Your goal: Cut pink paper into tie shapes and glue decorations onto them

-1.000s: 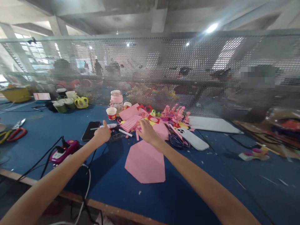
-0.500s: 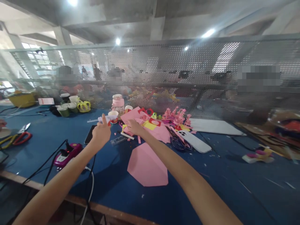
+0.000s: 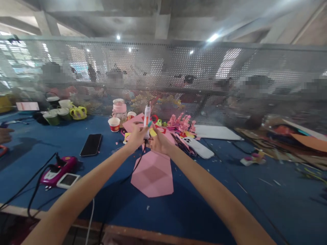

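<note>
Holding glue gun [image 3: 147, 116] upright (both hands) above pink paper [image 3: 153, 174].

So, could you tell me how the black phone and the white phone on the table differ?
The black phone lies left of the hands, alone on the bare blue table; the white phone lies to their right, at the edge of the pink paper scraps. The black phone shows a plain dark face, whereas the white phone shows its back, camera lenses up. They slant opposite ways. Both lie flat, and neither hand touches them.
</note>
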Tool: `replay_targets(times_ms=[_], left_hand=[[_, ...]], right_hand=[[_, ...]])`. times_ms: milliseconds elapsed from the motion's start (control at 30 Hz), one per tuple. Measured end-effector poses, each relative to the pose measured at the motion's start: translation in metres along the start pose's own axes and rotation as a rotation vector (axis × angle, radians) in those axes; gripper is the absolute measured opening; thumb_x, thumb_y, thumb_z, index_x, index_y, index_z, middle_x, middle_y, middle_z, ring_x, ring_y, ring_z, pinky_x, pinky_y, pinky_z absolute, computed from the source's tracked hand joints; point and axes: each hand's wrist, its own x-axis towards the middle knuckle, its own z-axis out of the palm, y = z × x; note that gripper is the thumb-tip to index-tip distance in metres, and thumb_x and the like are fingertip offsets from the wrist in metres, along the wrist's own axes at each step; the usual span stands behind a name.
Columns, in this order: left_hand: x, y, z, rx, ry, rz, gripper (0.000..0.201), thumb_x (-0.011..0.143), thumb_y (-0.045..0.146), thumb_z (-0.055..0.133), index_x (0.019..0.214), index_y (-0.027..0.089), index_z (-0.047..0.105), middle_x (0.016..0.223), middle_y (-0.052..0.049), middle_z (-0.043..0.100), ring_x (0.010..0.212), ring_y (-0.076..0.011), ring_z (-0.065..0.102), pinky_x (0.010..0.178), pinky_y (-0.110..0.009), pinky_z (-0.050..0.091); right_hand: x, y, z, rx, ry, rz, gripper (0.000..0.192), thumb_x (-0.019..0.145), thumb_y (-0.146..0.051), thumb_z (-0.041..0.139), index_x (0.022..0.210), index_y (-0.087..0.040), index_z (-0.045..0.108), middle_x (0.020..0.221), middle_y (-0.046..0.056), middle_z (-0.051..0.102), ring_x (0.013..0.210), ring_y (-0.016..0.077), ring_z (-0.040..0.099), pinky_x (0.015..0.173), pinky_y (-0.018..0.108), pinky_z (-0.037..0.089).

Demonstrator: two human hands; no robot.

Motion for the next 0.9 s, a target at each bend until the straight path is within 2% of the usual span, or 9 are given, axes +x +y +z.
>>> replay_targets(times_ms=[100,233,333,433,533,600,667,767,900], left_hand=[[-0.01,-0.01,0.023,0.071,-0.129,0.021,0.031,0.078,0.023,0.052,0.1,0.016,0.032,0.057,0.01,0.043,0.044,-0.0064,0.046,0.045,-0.018,0.037],[-0.025,-0.021,0.045,0.119,-0.262,0.02,0.022,0.08,0.02,0.05,0.093,0.017,0.033,0.059,0.007,0.045,0.048,-0.0081,0.047,0.047,-0.02,0.039],[-0.04,-0.023,0.049,0.146,-0.336,0.056,0.021,0.08,0.021,0.049,0.094,0.016,0.034,0.067,0.002,0.051,0.054,-0.0108,0.053,0.053,-0.025,0.044],[-0.059,-0.023,0.038,0.308,-0.417,0.207,0.032,0.083,0.026,0.041,0.11,0.013,0.029,0.079,-0.004,0.057,0.06,-0.0141,0.057,0.062,-0.033,0.049],[-0.074,-0.028,0.012,0.532,-0.532,0.455,0.039,0.084,0.03,0.037,0.119,0.014,0.027,0.111,-0.015,0.052,0.079,-0.016,0.06,0.075,-0.036,0.049],[-0.078,-0.035,-0.008,0.727,-0.662,0.574,0.044,0.084,0.034,0.038,0.121,0.011,0.031,0.115,-0.018,0.051,0.102,-0.0203,0.055,0.086,-0.037,0.045],[-0.078,-0.042,-0.026,0.979,-0.767,0.682,0.056,0.082,0.045,0.042,0.124,0.009,0.034,0.127,-0.021,0.044,0.123,-0.0269,0.037,0.099,-0.044,0.032],[-0.076,-0.052,-0.042,1.233,-0.821,0.682,0.066,0.082,0.051,0.039,0.131,0.009,0.03,0.137,-0.021,0.033,0.131,-0.0277,0.022,0.104,-0.047,0.022],[-0.08,-0.057,-0.046,1.317,-0.852,0.677,0.065,0.085,0.049,0.034,0.136,0.011,0.023,0.142,-0.018,0.023,0.132,-0.0276,0.016,0.104,-0.047,0.019]], right_hand=[[-0.025,-0.008,-0.015,0.175,-0.029,0.178,0.057,0.082,-0.061,0.021,0.063,-0.019,0.055,0.05,0.005,0.057,0.068,0.02,0.062,0.068,0.035,0.052],[-0.048,-0.012,-0.022,0.289,0.092,0.132,0.044,0.083,-0.053,0.03,0.078,-0.019,0.057,0.06,0.004,0.065,0.07,0.0188,0.064,0.062,0.03,0.052],[-0.057,-0.011,-0.02,0.319,0.248,0.103,0.035,0.08,-0.051,0.04,0.078,-0.02,0.055,0.058,0.002,0.065,0.065,0.0187,0.065,0.053,0.027,0.052],[-0.063,-0.01,-0.02,0.341,0.385,0.062,0.029,0.076,-0.049,0.048,0.069,-0.021,0.049,0.054,0.0,0.063,0.058,0.0178,0.064,0.049,0.026,0.052],[-0.067,-0.011,-0.03,0.314,0.474,-0.044,0.02,0.072,-0.037,0.057,0.068,-0.022,0.045,0.051,-0.003,0.062,0.053,0.0168,0.064,0.053,0.028,0.054],[-0.07,-0.011,-0.041,0.259,0.432,0.006,0.015,0.072,-0.031,0.057,0.069,-0.022,0.045,0.05,-0.002,0.062,0.051,0.0175,0.064,0.054,0.031,0.054],[-0.073,-0.01,-0.051,0.222,0.341,0.181,0.014,0.074,-0.029,0.053,0.066,-0.02,0.046,0.052,0.002,0.064,0.052,0.0191,0.065,0.053,0.033,0.054],[-0.074,-0.004,-0.058,0.196,0.242,0.355,0.017,0.076,-0.027,0.049,0.062,-0.019,0.045,0.058,0.007,0.066,0.055,0.0205,0.066,0.054,0.035,0.054],[-0.075,0.008,-0.052,0.133,0.177,0.317,0.014,0.073,-0.025,0.055,0.065,-0.018,0.047,0.061,0.009,0.068,0.059,0.0205,0.067,0.056,0.032,0.054]])
